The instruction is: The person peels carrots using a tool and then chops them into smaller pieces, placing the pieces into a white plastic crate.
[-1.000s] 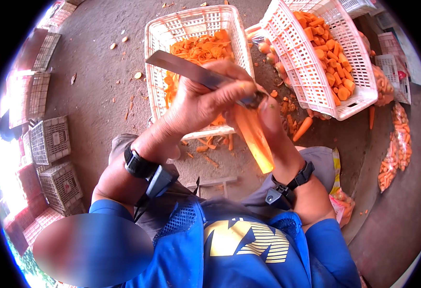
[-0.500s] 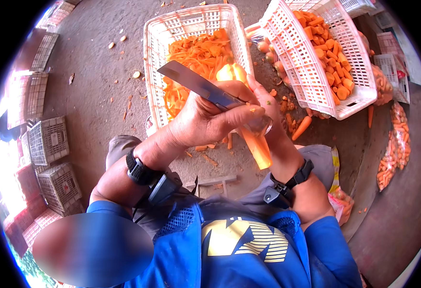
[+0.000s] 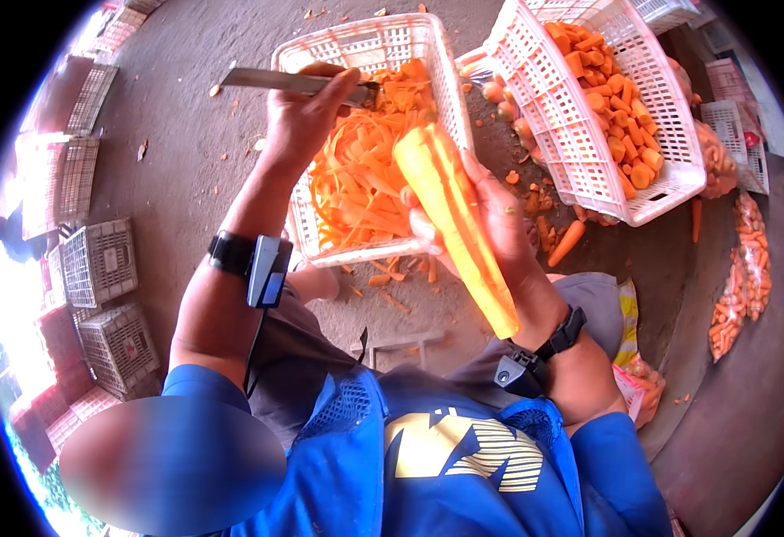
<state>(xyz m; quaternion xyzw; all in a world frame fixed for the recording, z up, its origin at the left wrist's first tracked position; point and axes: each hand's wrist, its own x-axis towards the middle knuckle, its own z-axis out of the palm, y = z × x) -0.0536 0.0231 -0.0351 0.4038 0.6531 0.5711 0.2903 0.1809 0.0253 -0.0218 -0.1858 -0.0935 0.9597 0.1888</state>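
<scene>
Left hand is closed around the handle of a knife, blade pointing toward 9 o'clock, raised over the white basket of carrot peelings. Right hand is closed on a long peeled carrot, tip toward 12 o'clock, at the basket's 3 o'clock edge. A second basket of cut carrot pieces lies at 1 o'clock on the floor.

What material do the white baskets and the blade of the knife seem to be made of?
The white baskets look like moulded plastic, matt to slightly glossy: thin lattice walls in one even white piece. The blade in the left hand looks like metal, probably steel: flat, thin, grey, with a dull shine. The right hand holds a peeled carrot, moist and orange.
</scene>
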